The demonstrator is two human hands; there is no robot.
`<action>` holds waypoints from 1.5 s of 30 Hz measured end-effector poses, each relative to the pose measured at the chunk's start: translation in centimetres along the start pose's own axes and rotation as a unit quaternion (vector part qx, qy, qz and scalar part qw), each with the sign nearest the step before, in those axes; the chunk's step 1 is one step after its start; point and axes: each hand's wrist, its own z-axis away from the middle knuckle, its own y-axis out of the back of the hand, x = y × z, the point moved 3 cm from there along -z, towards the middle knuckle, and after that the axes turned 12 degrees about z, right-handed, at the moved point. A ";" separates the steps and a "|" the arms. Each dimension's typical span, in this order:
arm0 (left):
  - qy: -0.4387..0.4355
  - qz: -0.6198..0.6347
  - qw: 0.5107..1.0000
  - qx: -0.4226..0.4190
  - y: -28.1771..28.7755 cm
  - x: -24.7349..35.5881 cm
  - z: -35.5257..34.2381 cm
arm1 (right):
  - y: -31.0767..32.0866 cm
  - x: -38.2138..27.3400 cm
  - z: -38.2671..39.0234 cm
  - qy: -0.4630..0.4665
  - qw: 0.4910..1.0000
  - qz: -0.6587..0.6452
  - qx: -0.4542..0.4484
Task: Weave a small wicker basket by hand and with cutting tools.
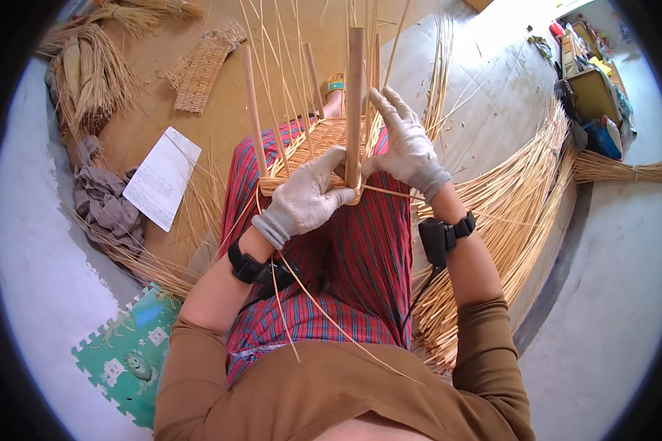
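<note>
An unfinished woven basket (327,134) rests on my lap over red checked cloth (368,272), with upright wooden posts (356,81) and tall thin reeds. My left hand (305,195), in a white glove with grey cuff, grips the basket's near edge beside the thick front post; some fingertips are hidden behind it. My right hand (404,143), gloved alike, is just right of that post, fingers stretched upward among the reeds, thumb at the weave. Loose strands (309,294) hang from the near edge across my lap.
Long reed bundles (493,242) lie at right, straw bundles (95,81) at upper left. Woven pieces (195,81), a white sheet (162,176), grey cloth (107,198) and a green foam mat (121,353) lie at left. Assorted items (588,95) are piled by the right wall.
</note>
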 end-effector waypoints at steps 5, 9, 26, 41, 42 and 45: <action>-0.026 -0.051 0.996 0.063 -0.5 1.2 1.2 | 0.6 -3.1 4.0 -0.002 0.995 0.010 0.098; 0.020 -0.121 0.979 0.163 0.2 2.6 3.6 | 1.5 -9.2 12.0 0.131 0.950 0.127 0.255; 0.063 0.093 0.992 -0.063 5.2 0.6 8.1 | -3.9 -2.3 19.6 -0.009 0.967 0.206 0.152; 0.106 0.139 0.984 0.039 7.5 -2.7 6.9 | 0.1 -11.8 15.8 0.006 0.952 0.186 0.242; 0.100 0.139 0.984 0.045 7.5 -2.6 6.9 | -0.3 -11.4 15.9 0.006 0.952 0.186 0.242; 0.089 0.151 0.984 0.036 7.4 -3.0 7.1 | -1.6 -9.4 15.7 -0.046 0.976 0.097 0.188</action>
